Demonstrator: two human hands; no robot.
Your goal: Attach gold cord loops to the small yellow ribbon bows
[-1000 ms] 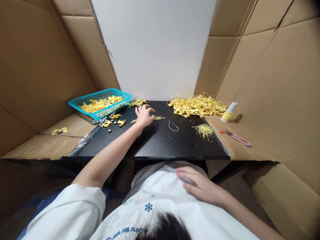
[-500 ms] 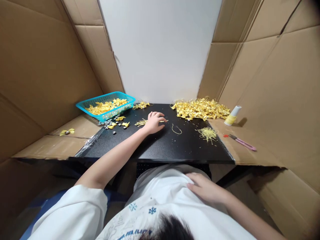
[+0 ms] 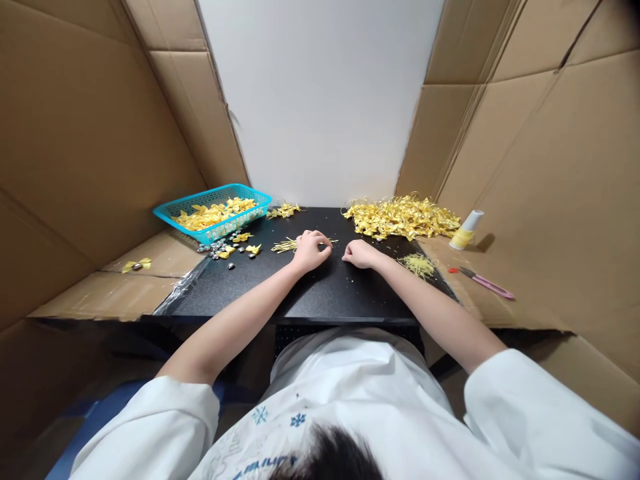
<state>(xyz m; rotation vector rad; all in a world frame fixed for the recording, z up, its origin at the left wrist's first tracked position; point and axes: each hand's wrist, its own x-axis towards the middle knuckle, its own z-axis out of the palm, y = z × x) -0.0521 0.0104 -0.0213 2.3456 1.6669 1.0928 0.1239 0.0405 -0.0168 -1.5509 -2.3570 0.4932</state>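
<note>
My left hand (image 3: 311,248) rests on the black table (image 3: 320,293) with its fingers curled on a small bundle of yellow strips (image 3: 286,245). My right hand (image 3: 359,253) lies close beside it, fingers pinched where a loose yellow thread lay; whatever it holds is hidden. A big heap of yellow ribbon pieces (image 3: 403,217) sits at the back right. A smaller tuft of thin yellow threads (image 3: 419,265) lies just right of my right forearm.
A turquoise basket (image 3: 200,212) of yellow bows stands back left, with loose bows and small silver beads (image 3: 220,248) before it. A thread spool (image 3: 465,230) and a pink cutter (image 3: 483,281) lie on the cardboard at right. Cardboard walls enclose both sides.
My right hand has come up from my lap onto the table, over the loose yellow thread. My left hand has curled its fingers on the strips and barely shifted.
</note>
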